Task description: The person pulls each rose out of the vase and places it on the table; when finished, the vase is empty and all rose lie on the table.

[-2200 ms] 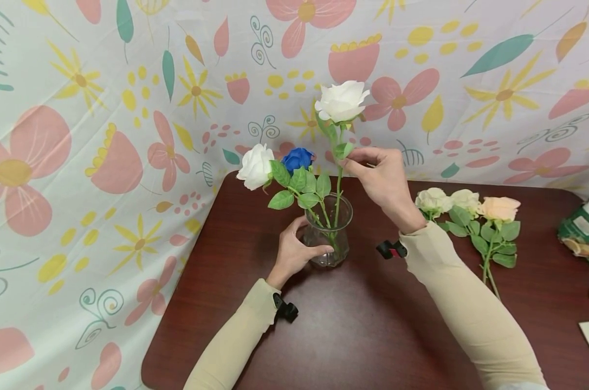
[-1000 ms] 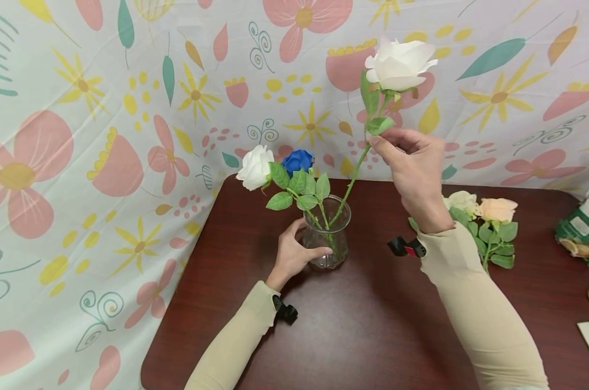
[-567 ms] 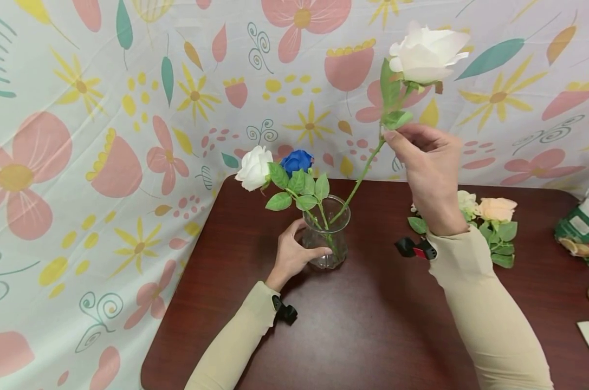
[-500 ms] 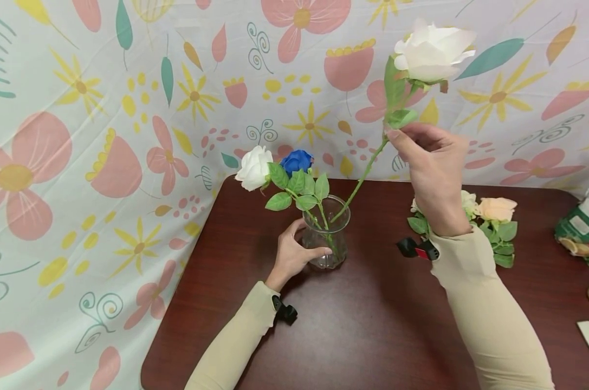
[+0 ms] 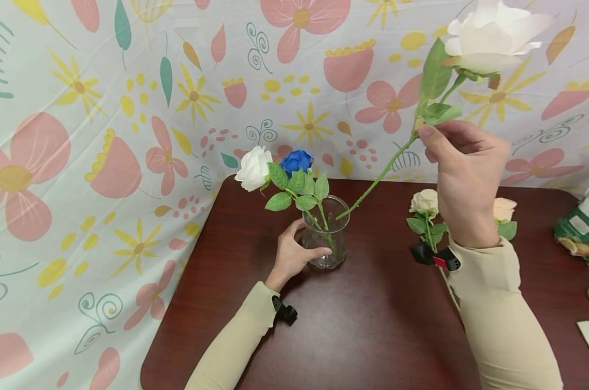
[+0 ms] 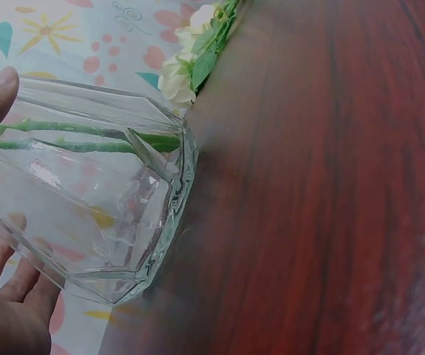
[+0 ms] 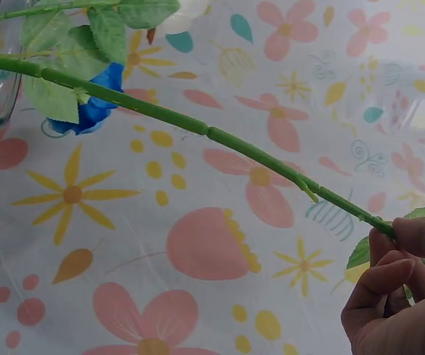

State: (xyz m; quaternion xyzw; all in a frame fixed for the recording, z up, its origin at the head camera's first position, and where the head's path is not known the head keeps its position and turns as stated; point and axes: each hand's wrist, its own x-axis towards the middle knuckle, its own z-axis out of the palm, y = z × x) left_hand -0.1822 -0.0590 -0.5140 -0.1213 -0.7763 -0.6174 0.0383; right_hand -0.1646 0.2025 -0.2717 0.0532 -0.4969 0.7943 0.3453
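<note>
In the head view my right hand [image 5: 470, 181] pinches the stem of a large white rose [image 5: 494, 40] just below its leaves. The stem slants down to the left, its lower end overlapping the mouth of a clear glass vase [image 5: 335, 254]. My left hand [image 5: 294, 252] grips that vase on its left side, thumb across the front. A second white rose [image 5: 254, 168] and a blue rose [image 5: 296, 161] lean left out of the vase. Two green stems [image 6: 72, 137] show through the glass in the left wrist view. The right wrist view shows the pinched stem [image 7: 212, 134] at full length.
A cream rose [image 5: 424, 203] and a peach rose [image 5: 505, 210] lie on the dark wooden table [image 5: 353, 325], partly behind my right arm. A green and white bag [image 5: 587, 230] stands at the far right. Patterned cloth [image 5: 177, 119] hangs behind and along the left.
My right hand has moved right and closer, drawing the white rose's stem up from inside the vase to its mouth. The left hand and the vase stay in place.
</note>
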